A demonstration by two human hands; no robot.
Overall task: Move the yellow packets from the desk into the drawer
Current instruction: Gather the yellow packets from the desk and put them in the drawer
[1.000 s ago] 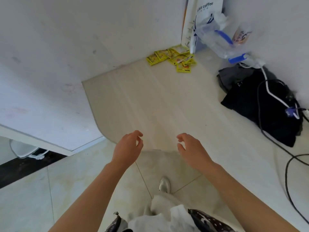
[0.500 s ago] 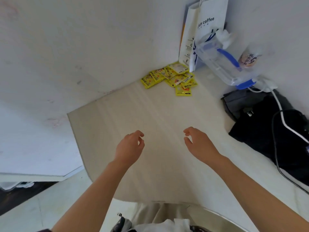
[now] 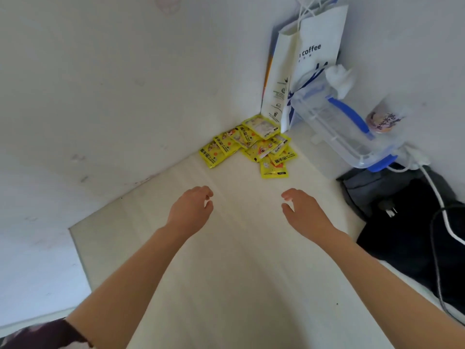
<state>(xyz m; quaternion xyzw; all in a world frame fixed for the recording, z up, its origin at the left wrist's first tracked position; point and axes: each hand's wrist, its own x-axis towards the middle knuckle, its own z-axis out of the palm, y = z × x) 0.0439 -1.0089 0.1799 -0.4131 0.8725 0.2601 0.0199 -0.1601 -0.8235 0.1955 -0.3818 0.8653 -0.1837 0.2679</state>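
Both our left hand [image 3: 192, 207] and right hand [image 3: 300, 210] hover loosely curled and empty mid-frame over the worktop [image 3: 226, 273], yellow packets [image 3: 249, 144] overlapping in the upper-centre corner, so one sweep could drop strays or knock the paper coffee bag [image 3: 307, 71].

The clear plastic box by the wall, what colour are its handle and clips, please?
Blue, on the clear plastic box; head view.
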